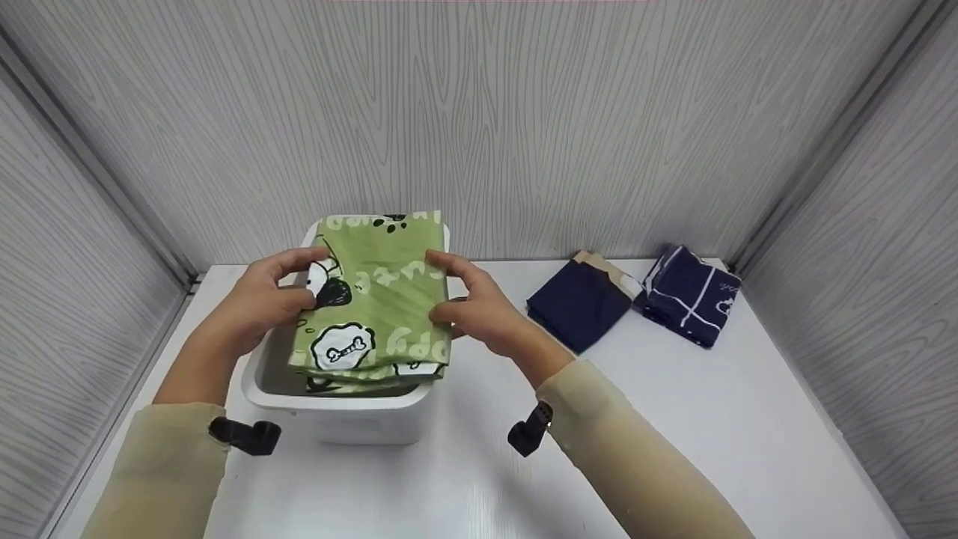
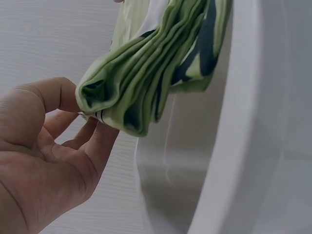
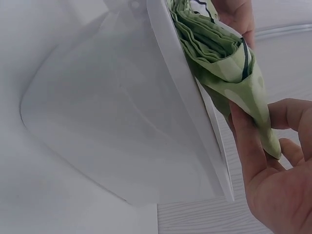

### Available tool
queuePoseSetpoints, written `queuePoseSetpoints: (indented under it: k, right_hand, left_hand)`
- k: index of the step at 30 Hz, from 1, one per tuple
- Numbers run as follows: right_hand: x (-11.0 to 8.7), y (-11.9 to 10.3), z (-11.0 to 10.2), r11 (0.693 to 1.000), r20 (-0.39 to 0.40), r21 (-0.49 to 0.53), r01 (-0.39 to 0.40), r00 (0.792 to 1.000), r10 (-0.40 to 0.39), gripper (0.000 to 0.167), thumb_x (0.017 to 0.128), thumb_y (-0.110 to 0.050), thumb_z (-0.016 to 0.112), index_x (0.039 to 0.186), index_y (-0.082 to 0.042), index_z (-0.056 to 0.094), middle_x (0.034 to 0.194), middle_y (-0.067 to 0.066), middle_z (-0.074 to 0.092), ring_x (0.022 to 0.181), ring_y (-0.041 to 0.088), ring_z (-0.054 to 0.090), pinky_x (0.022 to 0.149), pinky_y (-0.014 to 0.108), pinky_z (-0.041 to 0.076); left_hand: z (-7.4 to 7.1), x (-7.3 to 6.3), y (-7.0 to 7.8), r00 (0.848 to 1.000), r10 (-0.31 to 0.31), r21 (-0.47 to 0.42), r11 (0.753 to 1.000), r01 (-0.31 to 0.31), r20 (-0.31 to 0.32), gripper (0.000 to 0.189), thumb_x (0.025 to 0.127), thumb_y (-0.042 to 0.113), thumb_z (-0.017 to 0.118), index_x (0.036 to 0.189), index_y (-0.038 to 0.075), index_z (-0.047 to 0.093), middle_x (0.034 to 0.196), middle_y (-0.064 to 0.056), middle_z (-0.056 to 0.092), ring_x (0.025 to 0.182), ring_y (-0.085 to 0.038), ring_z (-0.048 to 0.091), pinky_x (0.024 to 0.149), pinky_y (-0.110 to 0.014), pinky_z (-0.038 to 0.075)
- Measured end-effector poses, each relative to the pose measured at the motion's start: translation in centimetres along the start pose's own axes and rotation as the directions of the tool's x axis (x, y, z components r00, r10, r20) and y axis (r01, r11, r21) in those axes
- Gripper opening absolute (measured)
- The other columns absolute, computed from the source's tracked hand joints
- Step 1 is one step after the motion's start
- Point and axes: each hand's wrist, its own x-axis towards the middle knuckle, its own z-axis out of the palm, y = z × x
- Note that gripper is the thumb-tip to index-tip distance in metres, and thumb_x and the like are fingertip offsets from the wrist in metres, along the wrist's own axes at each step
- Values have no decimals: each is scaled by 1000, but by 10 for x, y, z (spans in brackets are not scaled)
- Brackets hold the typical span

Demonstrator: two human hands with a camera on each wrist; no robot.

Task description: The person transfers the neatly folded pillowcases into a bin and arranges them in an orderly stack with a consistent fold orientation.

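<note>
Over the mouth of a white plastic bin (image 1: 337,403) is a folded green cloth (image 1: 389,299) printed with white and black cartoon shapes. My left hand (image 1: 266,299) pinches its left side between thumb and fingers. On the opposite side my right hand (image 1: 479,307) grips the edge the same way. Several stacked layers of the cloth (image 2: 146,73) show in the left wrist view, with the bin's inner wall (image 2: 190,141) below them. From the right wrist, the cloth (image 3: 229,68) appears right at the bin's rim (image 3: 190,97).
To the right on the white table (image 1: 599,449) lies a folded navy cloth (image 1: 580,307) with a tan part. Beside it is another folded navy cloth (image 1: 692,296) with white lines. Grey wood-grain panels (image 1: 479,112) enclose the table at the back and both sides.
</note>
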Motion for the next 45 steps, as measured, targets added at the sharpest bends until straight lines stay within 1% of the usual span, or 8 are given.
queuePoseSetpoints:
  k: [7, 13, 17, 24, 28, 37, 41, 45]
  right_hand:
    - [4, 1, 10, 999, 1, -48, -13, 1000, 13, 81, 81, 11, 59, 152, -20, 39, 146, 6, 35, 92, 30, 68, 66, 41, 61]
    - [6, 3, 18, 999, -10, -45, -28, 1000, 28, 81, 81, 12, 60, 152, -21, 40, 147, 5, 35, 96, 30, 67, 67, 42, 61]
    - [8, 2, 23, 997, -23, -74, -26, 999, 24, 81, 81, 11, 61, 151, -23, 41, 148, 4, 35, 99, 29, 67, 68, 40, 61]
    - [12, 3, 27, 984, -29, -177, -14, 1000, 9, 80, 81, 11, 62, 151, -23, 41, 146, 6, 40, 101, 26, 65, 76, 37, 60]
    - [14, 3, 29, 970, -34, -244, 0, 999, -8, 80, 81, 10, 63, 151, -22, 42, 145, 7, 42, 102, 24, 64, 79, 34, 58]
    - [14, 1, 35, 956, -63, -293, 11, 998, -30, 83, 78, 12, 62, 151, -22, 42, 146, 7, 45, 100, 22, 63, 77, 33, 58]
    - [14, 0, 37, 943, -75, -332, 1, 997, -27, 84, 77, 11, 62, 151, -24, 42, 145, 8, 46, 100, 23, 64, 75, 33, 58]
    - [14, -3, 39, 925, -76, -379, -7, 997, -24, 85, 77, 12, 61, 153, -22, 40, 146, 10, 46, 100, 24, 63, 74, 32, 59]
  left_hand:
    - [0, 0, -3, 1000, 3, 14, 1000, -3, -12, 74, 79, -10, 53, 150, 9, 43, 148, -15, 32, 82, -8, 58, 65, -22, 52]
    - [-2, 0, -1, 1000, 1, 30, 1000, -1, -21, 75, 78, -11, 53, 150, 8, 43, 148, -16, 33, 82, -8, 56, 64, -22, 51]
    - [-4, 1, -1, 1000, 0, 42, 999, 1, -22, 75, 78, -10, 53, 150, 8, 43, 148, -16, 32, 82, -10, 56, 63, -22, 51]
    - [-4, 2, -1, 1000, -5, 62, 998, 5, -7, 73, 82, -8, 52, 152, 9, 40, 152, -17, 30, 91, -12, 58, 65, -23, 51]
    - [-4, 2, 0, 1000, -2, 99, 995, 3, -9, 73, 83, -6, 52, 152, 11, 40, 151, -17, 30, 99, -17, 54, 67, -24, 50]
    - [-5, 5, 4, 1000, 5, 130, 991, -3, -11, 73, 83, -4, 54, 153, 12, 40, 152, -16, 32, 112, -26, 50, 78, -25, 50]
    - [-4, 6, 5, 1000, -2, 130, 992, 4, -8, 72, 84, -4, 53, 153, 12, 40, 152, -17, 31, 113, -28, 50, 76, -26, 50]
    - [-3, 6, 6, 1000, 3, 161, 987, -2, -5, 71, 84, -4, 52, 153, 10, 40, 152, -17, 32, 115, -29, 51, 76, -26, 51]
